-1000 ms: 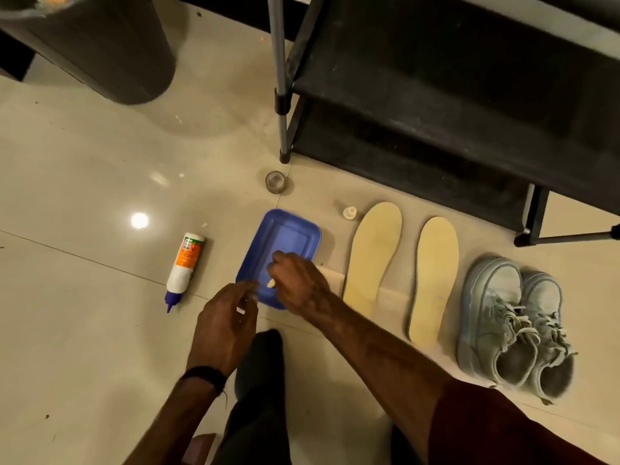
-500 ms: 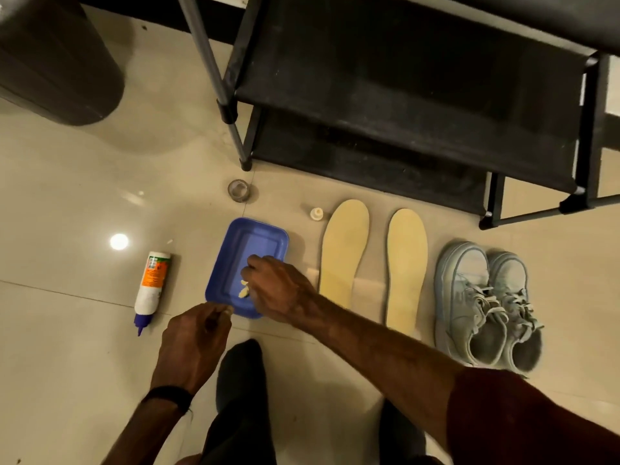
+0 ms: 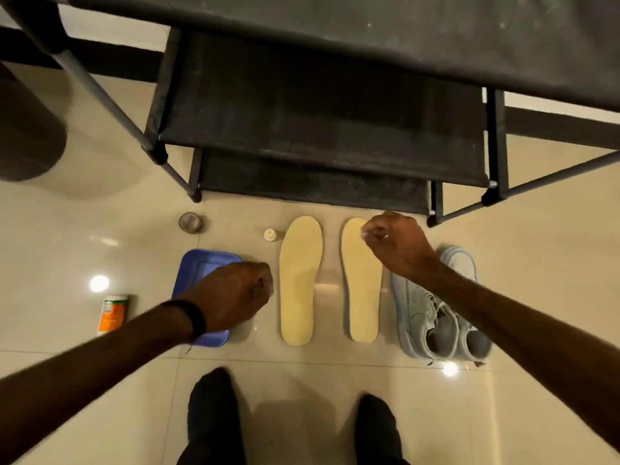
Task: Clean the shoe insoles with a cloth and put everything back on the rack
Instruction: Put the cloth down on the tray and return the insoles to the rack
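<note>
Insoles: two (image 3: 301,280) (image 3: 361,283) laid side by side on the floor between tray (image 3: 196,263) at 9 o'clock and shoes (image 3: 443,307) at 3 o'clock, probably spread for wiping.
Axis: long axes run 12 to 6, toes towards the rack (image 3: 318,129).
Left hand (image 3: 235,297): curled over the tray; contents cannot be told.
Right hand (image 3: 392,243): curled over the right insole's toe, something small and pale seemingly pinched.

On the pale tiled floor (image 3: 84,213), a white and orange bottle (image 3: 112,313) lies at the left. Left of the bottle cap (image 3: 270,235) sits a small round lid (image 3: 190,222) — greyish. A dark round bin (image 3: 27,139) stands far left. Two feet in dark socks (image 3: 214,417) — bottom edge.
</note>
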